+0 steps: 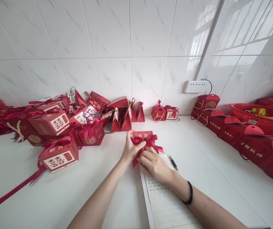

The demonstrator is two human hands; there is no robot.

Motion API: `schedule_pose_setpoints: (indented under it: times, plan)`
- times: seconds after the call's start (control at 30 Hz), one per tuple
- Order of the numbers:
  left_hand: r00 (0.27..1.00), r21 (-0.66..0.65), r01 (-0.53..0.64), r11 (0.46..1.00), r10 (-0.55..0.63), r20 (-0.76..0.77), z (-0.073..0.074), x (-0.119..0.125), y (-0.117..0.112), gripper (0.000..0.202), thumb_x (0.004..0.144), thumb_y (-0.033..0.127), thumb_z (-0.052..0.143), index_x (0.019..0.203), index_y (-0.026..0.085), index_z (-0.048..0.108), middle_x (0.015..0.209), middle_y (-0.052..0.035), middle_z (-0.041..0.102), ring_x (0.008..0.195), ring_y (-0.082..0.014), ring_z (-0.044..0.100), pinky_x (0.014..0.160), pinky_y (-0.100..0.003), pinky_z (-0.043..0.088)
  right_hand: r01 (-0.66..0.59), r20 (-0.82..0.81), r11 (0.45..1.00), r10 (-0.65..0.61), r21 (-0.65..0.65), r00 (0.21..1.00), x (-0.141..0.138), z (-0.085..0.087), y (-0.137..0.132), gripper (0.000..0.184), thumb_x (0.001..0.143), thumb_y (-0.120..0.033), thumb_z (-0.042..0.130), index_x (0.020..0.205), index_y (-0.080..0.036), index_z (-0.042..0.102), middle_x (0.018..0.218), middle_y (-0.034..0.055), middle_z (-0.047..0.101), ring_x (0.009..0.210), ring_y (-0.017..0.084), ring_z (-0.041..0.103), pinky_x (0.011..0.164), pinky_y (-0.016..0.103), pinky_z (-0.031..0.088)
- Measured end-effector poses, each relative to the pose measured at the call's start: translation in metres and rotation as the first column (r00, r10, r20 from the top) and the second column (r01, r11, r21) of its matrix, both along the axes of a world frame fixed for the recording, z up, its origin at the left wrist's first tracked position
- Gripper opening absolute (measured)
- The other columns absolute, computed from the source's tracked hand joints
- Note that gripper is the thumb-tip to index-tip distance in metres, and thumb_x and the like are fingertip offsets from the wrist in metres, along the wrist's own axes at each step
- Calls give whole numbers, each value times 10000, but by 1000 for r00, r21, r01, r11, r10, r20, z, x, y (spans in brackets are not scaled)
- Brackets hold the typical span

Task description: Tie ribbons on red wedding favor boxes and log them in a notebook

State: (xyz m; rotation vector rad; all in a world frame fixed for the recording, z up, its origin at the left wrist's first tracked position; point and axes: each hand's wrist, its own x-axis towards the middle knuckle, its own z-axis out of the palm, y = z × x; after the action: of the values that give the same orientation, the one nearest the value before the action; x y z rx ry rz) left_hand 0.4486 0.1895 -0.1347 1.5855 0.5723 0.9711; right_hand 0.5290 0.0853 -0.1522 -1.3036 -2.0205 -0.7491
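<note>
A small red gift box (144, 133) with pale lettering stands in front of me, at the far end of an open notebook. A dark pink satin ribbon (152, 138) is tied around it in a bow, and one tail hangs toward me. My left hand (132, 148) clasps the box's left side, its thumb lying over the ribbon near the knot. Curled fingers of my right hand (154, 163) pinch the ribbon at the front of the box. The fingertips of that hand are partly hidden. A black band (190, 192) circles my right wrist.
Finished-looking red boxes with ribbons (59, 123) are piled at left. A loose ribbon (14, 194) trails to the left edge. The notebook (167, 203) and a black pen (173, 162) lie below my right hand. Red boxes (248, 144) and a red basket (269, 122) line the right.
</note>
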Motion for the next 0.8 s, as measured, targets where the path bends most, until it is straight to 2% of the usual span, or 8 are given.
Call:
schedule_pose_setpoints:
  times: [0.23,0.5,0.57,0.63,0.67,0.73,0.8]
  plan:
    - [1000,-21,1,1000,0,9,2,0,-2,509,620,242,652,1053,220,385,832,22,556,685,-120,572,707,-280,465,-22,-25,1000,22,-3,999,-1,-1,0,230,891,-97,340,713,-171,465,635,-9,466,558,115,353,637,276,294]
    - [1000,-12,-8,1000,8,16,0,0,-1,516,620,254,666,1056,221,392,886,5,546,713,-122,571,715,-279,460,-61,10,996,62,-57,998,0,2,-1,242,906,-109,330,726,-174,479,640,-11,481,555,108,376,659,283,303]
    - [1000,-17,17,1000,-17,15,-1,-1,0,526,627,270,669,1065,222,382,889,3,549,725,-129,578,724,-287,462,-111,-32,993,110,-43,993,2,5,-4,195,888,-145,357,737,-178,476,630,-9,482,558,116,392,647,287,316]
    - [999,-17,45,999,-44,21,-2,-1,1,539,631,295,678,1071,224,375,905,-4,553,769,-144,588,748,-299,464,-150,-139,989,149,1,979,8,11,-7,133,857,-192,386,754,-182,470,634,0,491,574,129,417,625,290,328]
    - [998,-14,50,999,-49,24,-2,-2,1,545,629,304,684,1071,225,376,921,-9,555,799,-152,590,765,-304,463,-131,-220,991,134,29,966,12,14,-8,122,847,-206,390,751,-184,462,634,3,492,576,132,423,612,290,333]
    - [999,-8,44,999,-44,24,-2,-2,1,547,622,308,694,1065,227,384,957,-20,552,853,-164,587,794,-309,459,5,-409,999,10,35,913,23,21,-10,151,851,-224,382,716,-190,442,632,8,490,569,134,428,589,285,337]
    - [999,-9,33,999,-33,10,-1,-2,1,533,625,296,693,1059,229,390,970,-23,549,870,-163,584,810,-311,454,148,-562,983,-182,-107,807,36,26,-10,245,875,-297,376,658,-195,423,616,10,485,553,133,426,562,278,331]
